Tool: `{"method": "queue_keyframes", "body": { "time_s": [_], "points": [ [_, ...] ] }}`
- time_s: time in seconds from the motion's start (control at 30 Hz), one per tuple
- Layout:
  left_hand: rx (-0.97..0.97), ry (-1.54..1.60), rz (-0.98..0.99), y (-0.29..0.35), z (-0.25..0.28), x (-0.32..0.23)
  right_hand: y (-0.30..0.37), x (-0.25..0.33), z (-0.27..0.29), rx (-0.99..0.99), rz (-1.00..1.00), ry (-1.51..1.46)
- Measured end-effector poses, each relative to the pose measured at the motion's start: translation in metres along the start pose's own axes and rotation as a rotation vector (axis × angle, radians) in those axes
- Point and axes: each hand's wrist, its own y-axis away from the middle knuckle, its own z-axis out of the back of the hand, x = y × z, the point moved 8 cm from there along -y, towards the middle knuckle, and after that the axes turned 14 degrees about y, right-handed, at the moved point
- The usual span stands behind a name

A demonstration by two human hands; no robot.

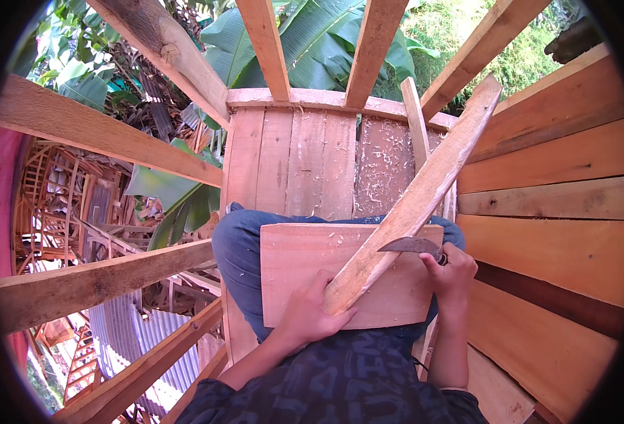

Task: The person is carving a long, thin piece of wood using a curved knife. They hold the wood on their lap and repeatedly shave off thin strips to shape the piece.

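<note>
A long, pale wooden piece (414,194) slants from my lap up to the far right, its far end narrowed and its edge rough with cuts. Around its near end my left hand (315,307) is closed. My right hand (455,274) grips a knife (414,245) with a dark, curved blade, which lies across the wood's right edge and points left. Part of the knife's handle is hidden by my fingers. Beneath both hands, a flat wooden board (301,261) rests over my thighs.
I sit on a plank floor (273,152) strewn with wood shavings (389,159). Wooden rails (107,138) fence the left and far sides, and a plank wall (545,201) stands close on the right. A narrow stick (416,124) leans at the far edge. Banana leaves (312,46) hang beyond.
</note>
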Motion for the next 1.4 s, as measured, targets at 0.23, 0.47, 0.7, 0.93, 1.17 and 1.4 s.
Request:
{"method": "queue_keyframes", "body": {
  "time_s": [0.23, 0.47, 0.7, 0.93, 1.17, 1.4],
  "points": [
    [0.062, 0.012, -0.025, 0.006, 0.006, -0.003, -0.017, -0.147, 0.000, -0.071, -0.508, -0.239],
    [0.047, 0.067, 0.004, 0.003, 0.000, -0.004, 0.027, 0.018, 0.025, 0.115, 0.041, -0.232],
    [0.053, 0.058, -0.018, 0.005, 0.006, 0.000, -0.027, -0.063, -0.031, -0.006, -0.281, -0.261],
    [0.042, 0.045, 0.008, 0.005, 0.003, -0.001, -0.016, -0.094, 0.018, 0.004, -0.289, -0.321],
    [0.018, 0.026, 0.026, 0.002, -0.001, -0.001, 0.015, 0.025, 0.001, 0.111, 0.096, -0.217],
    [0.051, 0.036, -0.059, 0.002, -0.002, 0.002, -0.035, -0.139, -0.010, -0.055, -0.510, -0.308]
  ]
}}
